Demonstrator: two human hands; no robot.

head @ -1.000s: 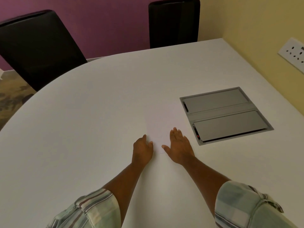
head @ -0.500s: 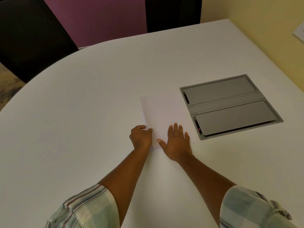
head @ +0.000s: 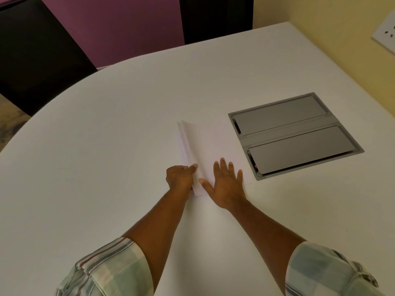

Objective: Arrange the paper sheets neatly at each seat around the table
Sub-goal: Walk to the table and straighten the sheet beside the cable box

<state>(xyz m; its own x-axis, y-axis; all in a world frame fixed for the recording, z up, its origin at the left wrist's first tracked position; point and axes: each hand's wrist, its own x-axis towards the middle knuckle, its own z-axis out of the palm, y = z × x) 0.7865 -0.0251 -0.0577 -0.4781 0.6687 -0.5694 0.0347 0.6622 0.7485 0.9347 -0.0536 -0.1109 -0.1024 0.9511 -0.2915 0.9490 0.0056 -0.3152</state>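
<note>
A small stack of white paper sheets (head: 208,144) lies on the white table (head: 106,167), just left of the grey panel. My left hand (head: 180,178) pinches the near left corner of the top sheet, whose left edge curls up off the stack. My right hand (head: 226,183) lies flat, fingers spread, pressing on the near right part of the stack. The white sheets are hard to tell from the table at their far edge.
A grey flip-lid socket panel (head: 292,134) is set into the table right of the sheets. Two black chairs stand at the far edge, one at the left (head: 36,60), one further right (head: 215,18). A yellow wall with a socket plate (head: 384,33) runs along the right.
My left hand has closed on the sheet's corner and lifted its left edge. The right hand stays flat on the stack. The view has tilted down towards the table.
</note>
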